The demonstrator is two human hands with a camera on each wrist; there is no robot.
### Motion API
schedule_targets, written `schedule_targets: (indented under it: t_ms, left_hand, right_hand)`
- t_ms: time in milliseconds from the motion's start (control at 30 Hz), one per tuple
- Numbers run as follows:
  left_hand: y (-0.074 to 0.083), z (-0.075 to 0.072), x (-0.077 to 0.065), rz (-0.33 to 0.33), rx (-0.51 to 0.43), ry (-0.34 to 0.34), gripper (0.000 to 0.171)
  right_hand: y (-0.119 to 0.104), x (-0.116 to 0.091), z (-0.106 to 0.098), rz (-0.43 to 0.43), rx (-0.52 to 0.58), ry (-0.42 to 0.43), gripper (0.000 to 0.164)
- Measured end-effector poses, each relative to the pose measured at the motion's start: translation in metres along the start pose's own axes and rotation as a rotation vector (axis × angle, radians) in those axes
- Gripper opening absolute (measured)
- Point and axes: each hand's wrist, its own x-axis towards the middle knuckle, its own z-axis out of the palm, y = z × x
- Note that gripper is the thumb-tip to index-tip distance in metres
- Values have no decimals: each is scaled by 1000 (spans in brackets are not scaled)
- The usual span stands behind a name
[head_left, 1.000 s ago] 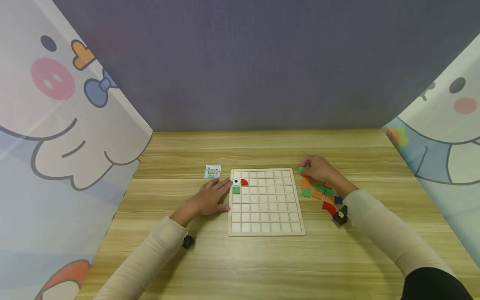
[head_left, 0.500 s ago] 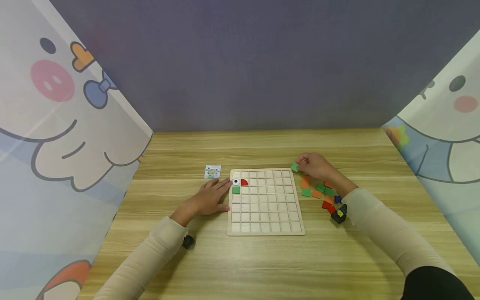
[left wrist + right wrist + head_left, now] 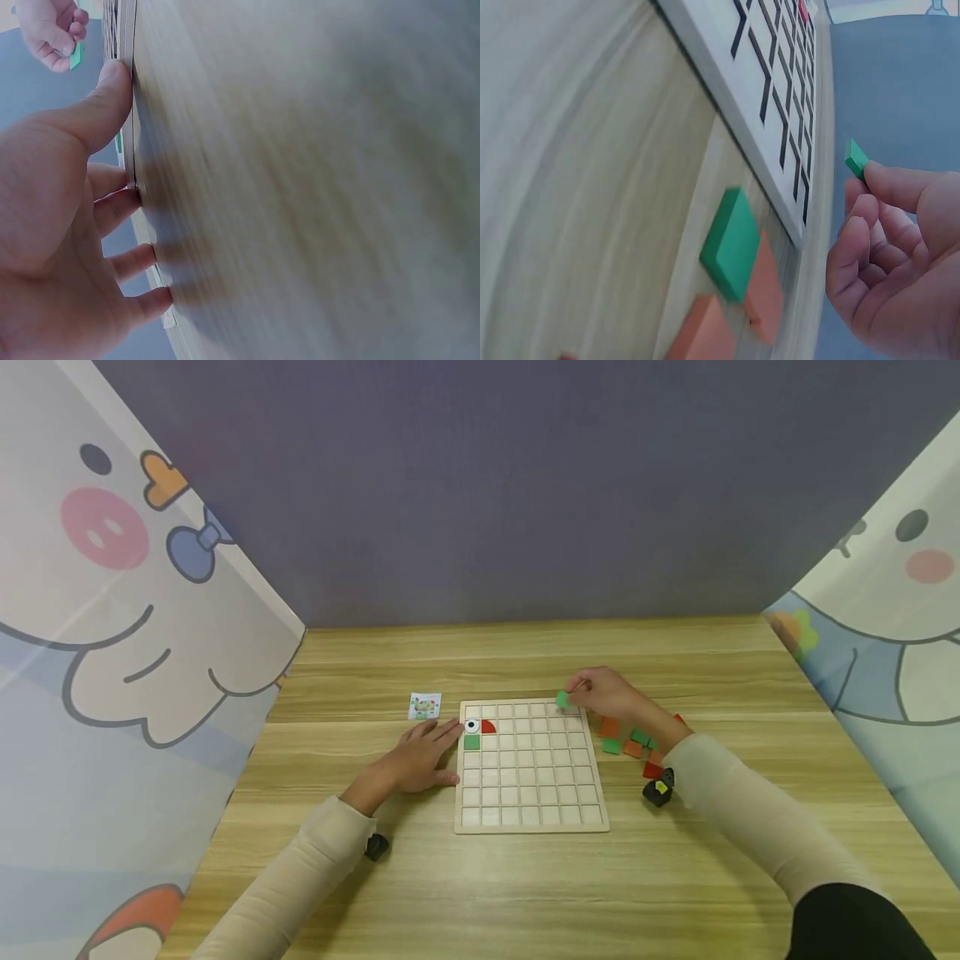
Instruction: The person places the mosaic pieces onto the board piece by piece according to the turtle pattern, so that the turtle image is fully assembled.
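Note:
A wooden grid board (image 3: 517, 768) lies in the middle of the table. On its upper left cells sit a white tile with a black eye dot (image 3: 472, 726), a red quarter-round tile (image 3: 488, 727) and a green square tile (image 3: 472, 742). My left hand (image 3: 420, 758) rests spread on the table, with thumb and fingertips at the board's left edge. Between thumb and finger, my right hand (image 3: 607, 692) pinches another green tile (image 3: 856, 158), held above the board's upper right corner. The right wrist view shows that tile tilted, its other fingers curled beneath.
Loose orange, green and red tiles (image 3: 633, 749) lie right of the board, partly behind the right forearm. A small printed picture card (image 3: 425, 706) lies at the board's upper left. Black wrist devices (image 3: 658, 791) sit under both forearms. A grey wall (image 3: 525, 493) rises behind the table.
My right hand has carried the green tile leftward from the loose tiles to over the board's upper right corner. The left hand stays at the board's left edge.

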Motion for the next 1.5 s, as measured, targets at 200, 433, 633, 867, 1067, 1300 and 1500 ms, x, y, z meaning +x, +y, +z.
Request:
schedule_targets:
  t_ms: [200,433,633,867,1067,1300,1500]
  left_hand:
    - [-1,2,0,5,2,11,90]
    - [0,0,-1,2,1,9,91]
    - [-1,0,-1,8,6,18,90]
    - [0,0,-1,7,3,18,90]
    - [0,0,-2,3,-3,12,89]
    - [0,0,-1,-4,3,-4,90]
    - [-1,1,-1,-7,4,1,90]
  right_hand:
    - [-4,6,11,-5,-18,-20,23]
    - [-16,11,24,-15,-28,-25,22]
    - [-30,13,37,-11,1,-49,20]
    - [-42,17,52,-11,49,-111,16]
    - [-52,19,64,-35,51,-135,15]
    - [-62,23,80,-56,0,-170,13]
    - [-68,25,92,-45,-39,-169,11]
